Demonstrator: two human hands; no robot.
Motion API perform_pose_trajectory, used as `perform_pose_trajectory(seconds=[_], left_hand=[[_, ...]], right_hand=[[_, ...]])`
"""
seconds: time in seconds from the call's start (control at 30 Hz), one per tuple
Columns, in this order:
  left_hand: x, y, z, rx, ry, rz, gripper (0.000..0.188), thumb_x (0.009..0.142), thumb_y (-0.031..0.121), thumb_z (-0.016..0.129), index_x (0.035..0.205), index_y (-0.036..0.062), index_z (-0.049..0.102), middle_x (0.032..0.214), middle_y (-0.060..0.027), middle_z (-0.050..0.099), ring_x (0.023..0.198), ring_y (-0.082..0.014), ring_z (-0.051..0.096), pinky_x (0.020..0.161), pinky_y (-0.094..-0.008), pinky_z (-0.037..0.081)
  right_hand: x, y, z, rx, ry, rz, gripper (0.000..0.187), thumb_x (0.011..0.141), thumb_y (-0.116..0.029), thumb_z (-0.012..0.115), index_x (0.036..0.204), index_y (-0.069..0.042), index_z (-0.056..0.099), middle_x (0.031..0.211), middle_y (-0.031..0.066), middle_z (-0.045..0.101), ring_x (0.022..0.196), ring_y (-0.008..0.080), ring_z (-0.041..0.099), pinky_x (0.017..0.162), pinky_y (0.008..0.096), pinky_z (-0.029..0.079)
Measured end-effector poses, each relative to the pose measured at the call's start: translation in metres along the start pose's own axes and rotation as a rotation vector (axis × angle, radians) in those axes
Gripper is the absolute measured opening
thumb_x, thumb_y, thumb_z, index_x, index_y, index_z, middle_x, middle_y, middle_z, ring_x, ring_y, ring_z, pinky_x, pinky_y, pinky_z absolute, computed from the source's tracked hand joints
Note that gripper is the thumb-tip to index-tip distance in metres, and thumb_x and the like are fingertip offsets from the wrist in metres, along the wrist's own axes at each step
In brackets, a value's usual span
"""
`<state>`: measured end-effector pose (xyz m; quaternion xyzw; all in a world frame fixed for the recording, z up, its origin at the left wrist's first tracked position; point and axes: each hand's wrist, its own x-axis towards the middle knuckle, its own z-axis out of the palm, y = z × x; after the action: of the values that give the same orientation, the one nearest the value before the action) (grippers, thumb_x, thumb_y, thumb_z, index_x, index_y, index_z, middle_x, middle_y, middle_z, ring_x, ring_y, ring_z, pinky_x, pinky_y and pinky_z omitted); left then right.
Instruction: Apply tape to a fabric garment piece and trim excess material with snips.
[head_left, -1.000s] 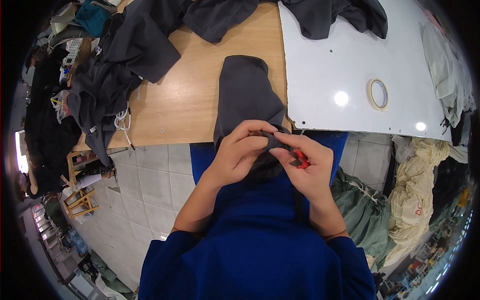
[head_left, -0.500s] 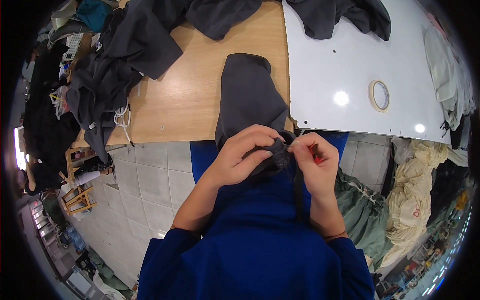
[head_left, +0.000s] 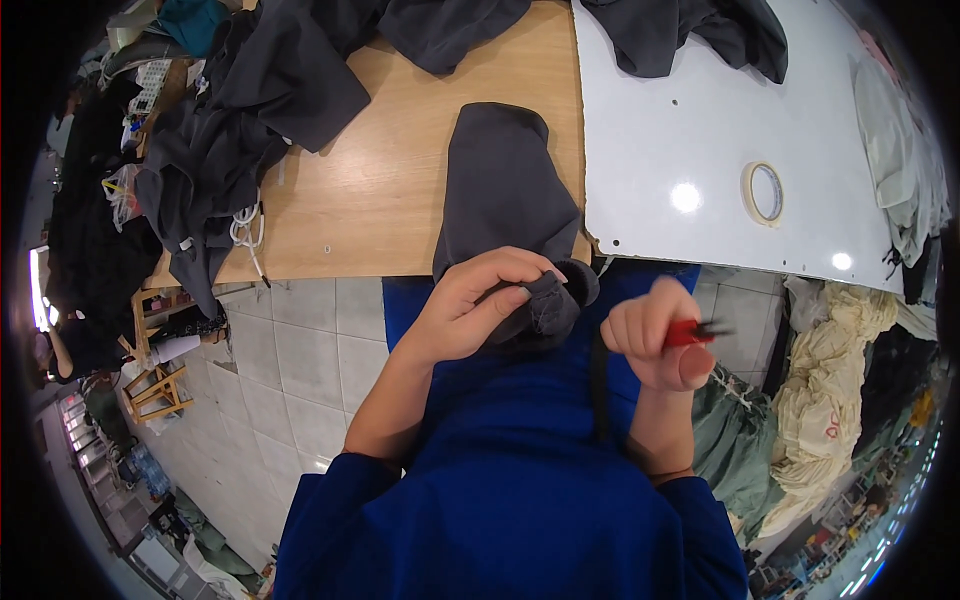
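Note:
A dark grey garment piece (head_left: 505, 175) lies over the table's front edge, its near end gathered up off the edge. My left hand (head_left: 483, 305) pinches that end between thumb and fingers, where a seam with loose thread ends shows. To its right, apart from the cloth, my right hand (head_left: 655, 338) is closed around small red thread snips (head_left: 686, 333). Their dark tips point right and are smeared by motion.
More dark grey garments (head_left: 290, 80) are heaped on the wooden table (head_left: 350, 210) at the left and back. A tape roll (head_left: 764, 193) lies on the white board (head_left: 660, 150) at the right. White cord (head_left: 245, 230) hangs over the left front edge. Cream cloth bundles (head_left: 825, 390) stand at the lower right.
My right hand has drawn away from the cloth to the right, and the red snips have swung to point right. My left hand keeps its pinch on the grey garment piece.

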<state>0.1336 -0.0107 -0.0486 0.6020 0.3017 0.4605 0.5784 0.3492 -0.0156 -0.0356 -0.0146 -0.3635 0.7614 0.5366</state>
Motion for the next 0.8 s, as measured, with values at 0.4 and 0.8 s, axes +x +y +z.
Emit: perform_pose_trajectory(seconds=[0.4,0.8], left_hand=[[-0.001,-0.003,0.006,-0.521,-0.007,-0.019,0.013,0.095,0.011,0.046,0.100,0.0002,0.051,0.103,-0.0155,0.061,0.099,-0.0196,0.059,0.087,-0.0314,0.046],[-0.004,-0.003,0.005,-0.452,-0.083,-0.036,0.016,0.093,0.002,0.044,0.106,-0.0026,0.054,0.105,-0.0107,0.058,0.099,-0.0161,0.055,0.088,-0.0281,0.043]], right_hand=[[0.010,-0.003,0.021,-1.447,0.293,0.002,0.038,0.065,-0.013,0.074,0.103,-0.010,0.069,0.090,0.0031,0.056,0.077,0.0177,0.048,0.073,0.0294,0.036],[0.017,-0.009,0.032,-1.587,0.164,-0.071,0.039,0.063,-0.016,0.075,0.101,-0.015,0.071,0.080,0.0002,0.055,0.070,0.0162,0.047,0.065,0.0292,0.036]])
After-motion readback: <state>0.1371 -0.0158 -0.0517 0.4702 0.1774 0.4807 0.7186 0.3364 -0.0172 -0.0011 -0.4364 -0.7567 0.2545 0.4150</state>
